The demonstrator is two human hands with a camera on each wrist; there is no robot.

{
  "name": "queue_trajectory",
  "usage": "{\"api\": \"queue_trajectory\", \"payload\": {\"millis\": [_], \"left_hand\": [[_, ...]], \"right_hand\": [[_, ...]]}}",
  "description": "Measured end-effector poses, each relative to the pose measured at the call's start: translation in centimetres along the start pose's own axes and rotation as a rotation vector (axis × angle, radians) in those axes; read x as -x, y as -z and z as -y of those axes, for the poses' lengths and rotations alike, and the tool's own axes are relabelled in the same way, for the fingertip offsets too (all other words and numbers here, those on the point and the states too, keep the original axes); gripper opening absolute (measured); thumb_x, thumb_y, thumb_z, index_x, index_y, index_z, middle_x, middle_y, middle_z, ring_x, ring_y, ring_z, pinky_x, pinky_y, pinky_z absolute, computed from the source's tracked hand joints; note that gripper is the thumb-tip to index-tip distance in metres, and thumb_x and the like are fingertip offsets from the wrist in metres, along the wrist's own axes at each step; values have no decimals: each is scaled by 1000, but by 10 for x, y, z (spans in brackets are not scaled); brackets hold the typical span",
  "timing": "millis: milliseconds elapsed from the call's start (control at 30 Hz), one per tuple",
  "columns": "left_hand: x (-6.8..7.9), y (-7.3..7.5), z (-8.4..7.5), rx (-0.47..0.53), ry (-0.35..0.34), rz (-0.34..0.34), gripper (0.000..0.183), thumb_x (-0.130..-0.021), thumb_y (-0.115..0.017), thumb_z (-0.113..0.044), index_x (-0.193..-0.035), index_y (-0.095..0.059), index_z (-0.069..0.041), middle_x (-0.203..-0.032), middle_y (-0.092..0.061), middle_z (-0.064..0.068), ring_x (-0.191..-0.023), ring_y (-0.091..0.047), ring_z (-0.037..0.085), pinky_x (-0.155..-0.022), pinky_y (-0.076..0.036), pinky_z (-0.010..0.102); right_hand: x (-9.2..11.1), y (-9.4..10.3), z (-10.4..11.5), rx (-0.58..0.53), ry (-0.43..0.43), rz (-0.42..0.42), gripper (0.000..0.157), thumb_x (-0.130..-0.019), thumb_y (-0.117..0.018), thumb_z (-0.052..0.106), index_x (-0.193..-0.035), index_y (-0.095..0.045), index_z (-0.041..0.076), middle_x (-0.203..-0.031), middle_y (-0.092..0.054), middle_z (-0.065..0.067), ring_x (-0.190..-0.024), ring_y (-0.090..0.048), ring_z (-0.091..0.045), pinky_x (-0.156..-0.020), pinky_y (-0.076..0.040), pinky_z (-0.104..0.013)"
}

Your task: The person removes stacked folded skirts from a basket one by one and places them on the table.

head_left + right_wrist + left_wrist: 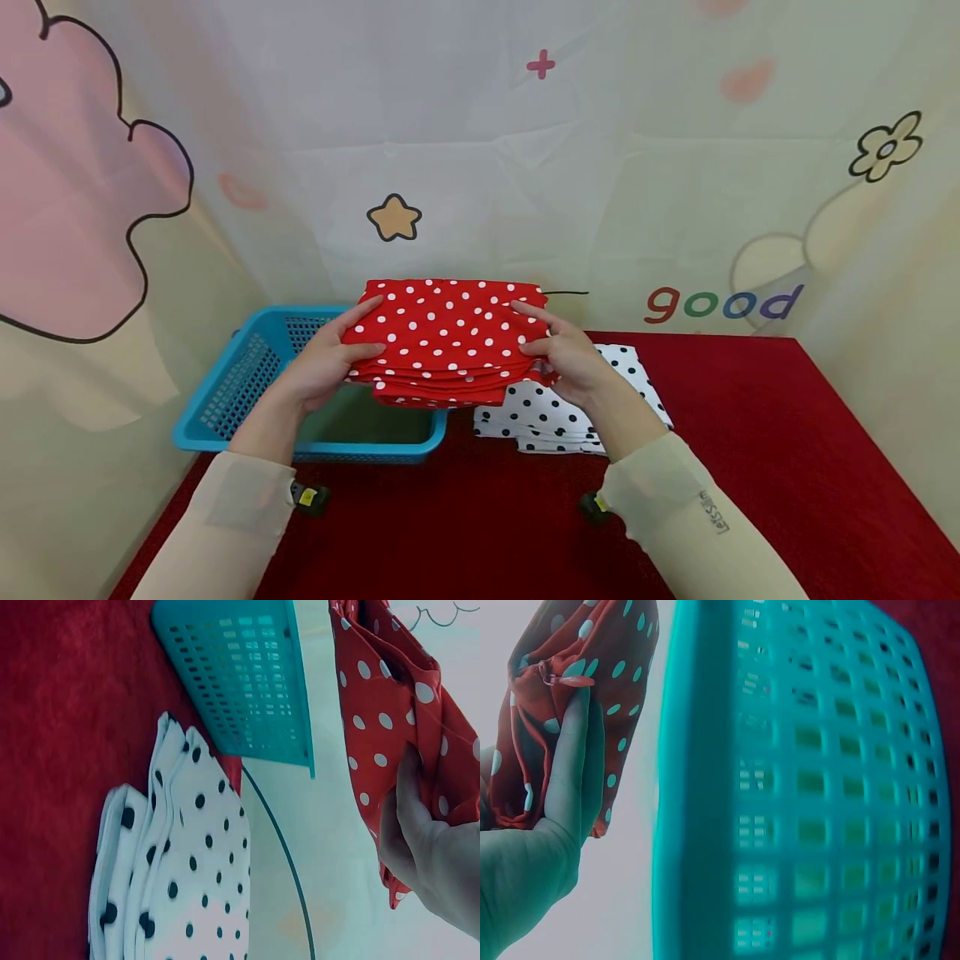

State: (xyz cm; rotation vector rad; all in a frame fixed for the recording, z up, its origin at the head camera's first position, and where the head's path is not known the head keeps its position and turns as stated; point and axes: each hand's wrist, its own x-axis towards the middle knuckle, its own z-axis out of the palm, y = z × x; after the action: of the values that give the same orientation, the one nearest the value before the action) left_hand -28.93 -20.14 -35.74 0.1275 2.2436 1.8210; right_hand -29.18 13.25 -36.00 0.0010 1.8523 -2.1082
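Note:
A folded red cloth with white polka dots [450, 329] is held up in front of me, its folded layers showing along the near edge. My left hand [330, 358] grips its left end, and my right hand [566, 350] grips the right end. In both head-view grips, thumb and a finger lie on top while the other fingers go underneath. The left wrist view shows a small reddish tab on the cloth [622, 697] by the fingertips. Below and to the left stands a blue plastic basket [193, 417] with perforated sides, partly hidden by the cloth and left hand.
A folded white cloth with black dots [540, 412] lies on the dark red table cover [450, 525], partly behind my right forearm. A thin dark cord [281, 840] runs along near the basket. Behind the table hangs a pale printed curtain [465, 208].

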Motion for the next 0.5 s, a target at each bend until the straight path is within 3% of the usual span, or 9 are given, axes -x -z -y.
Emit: {"api": "queue_trajectory", "payload": {"millis": [267, 500], "left_hand": [[-7, -28, -4, 11, -14, 35, 80, -100, -67, -16, -166, -24, -33, -167, -24, 14, -151, -32, 36, -95, -61, 43], [-13, -52, -10, 40, -33, 70, 78, -100, -66, -16, -165, -26, -35, -167, -24, 13, -151, -33, 35, -96, -60, 42]], "right_hand": [[14, 30, 3, 42, -3, -22, 64, -102, -52, 6, -159, -42, 34, -164, -30, -10, -139, -43, -31, -81, -60, -24], [27, 55, 7, 116, -7, -48, 63, -104, -51, 8, -159, -41, 35, -163, -29, -13, -125, -49, -26, -74, -54, -20]]}}
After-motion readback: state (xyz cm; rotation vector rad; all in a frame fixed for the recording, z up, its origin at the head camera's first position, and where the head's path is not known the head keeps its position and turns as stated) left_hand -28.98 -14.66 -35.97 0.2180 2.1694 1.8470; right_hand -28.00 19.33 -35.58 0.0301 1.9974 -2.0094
